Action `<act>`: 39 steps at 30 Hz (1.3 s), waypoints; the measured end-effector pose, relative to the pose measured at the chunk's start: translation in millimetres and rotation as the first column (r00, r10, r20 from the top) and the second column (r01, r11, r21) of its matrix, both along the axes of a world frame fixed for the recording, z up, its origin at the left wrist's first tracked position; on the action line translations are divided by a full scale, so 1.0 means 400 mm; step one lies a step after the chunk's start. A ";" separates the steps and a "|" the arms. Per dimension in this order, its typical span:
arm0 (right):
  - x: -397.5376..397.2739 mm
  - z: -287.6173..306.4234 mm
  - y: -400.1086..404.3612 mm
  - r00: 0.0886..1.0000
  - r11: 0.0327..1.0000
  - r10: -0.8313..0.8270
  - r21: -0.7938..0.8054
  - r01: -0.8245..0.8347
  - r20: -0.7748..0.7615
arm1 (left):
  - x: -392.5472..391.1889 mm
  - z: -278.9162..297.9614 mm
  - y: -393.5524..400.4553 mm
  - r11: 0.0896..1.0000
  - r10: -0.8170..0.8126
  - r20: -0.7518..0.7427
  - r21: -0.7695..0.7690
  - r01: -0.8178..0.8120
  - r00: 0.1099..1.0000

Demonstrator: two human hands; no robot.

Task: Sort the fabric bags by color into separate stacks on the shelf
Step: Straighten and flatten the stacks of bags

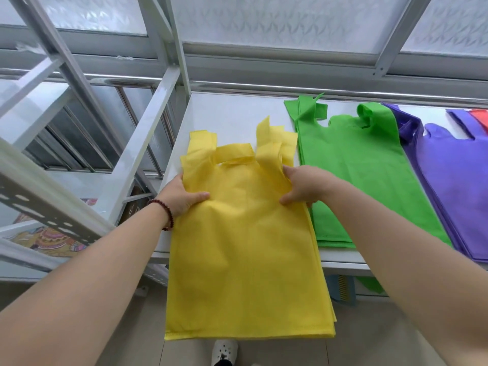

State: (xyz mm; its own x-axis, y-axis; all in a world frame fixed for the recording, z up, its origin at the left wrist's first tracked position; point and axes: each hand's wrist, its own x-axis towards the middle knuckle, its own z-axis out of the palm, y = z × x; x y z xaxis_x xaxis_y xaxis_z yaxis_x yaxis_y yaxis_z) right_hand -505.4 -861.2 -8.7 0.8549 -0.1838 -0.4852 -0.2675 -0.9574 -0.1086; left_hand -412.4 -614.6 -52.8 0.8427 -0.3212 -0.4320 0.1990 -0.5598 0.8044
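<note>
While both hands pinch it, the yellow bag stack [245, 249] overhangs the shelf [224, 117] front edge.
Left hand [182, 198] clamps its 9 o'clock edge, right hand [303, 186] its 3 o'clock edge; green stack [364, 165] just beside, purple stack [454, 186] beyond.

Left hand [182, 198] and right hand [303, 187] grip yellow bags [243, 254] — beside green stack [356, 167].

Both my arms reach forward. Left hand [182, 198] pinches, thumb on top; right hand [303, 187] grips with curled fingers. Beaded bracelet [165, 211] on left wrist.
</note>
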 end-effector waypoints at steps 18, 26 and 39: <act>0.066 -0.070 -0.015 0.590 0.466 -0.805 0.676 0.571 0.057 | 0.004 -0.002 -0.002 0.999 0.038 -0.068 0.002 -0.038 0.997; 0.029 -0.038 -0.007 0.489 0.120 -0.833 0.777 0.618 -0.260 | 0.025 0.054 -0.014 0.974 0.141 -0.484 -0.090 -0.209 0.864; 0.005 -0.081 0.007 0.588 0.437 -0.798 0.796 0.418 0.130 | 0.061 0.046 -0.108 0.970 0.217 0.082 0.092 -0.224 0.973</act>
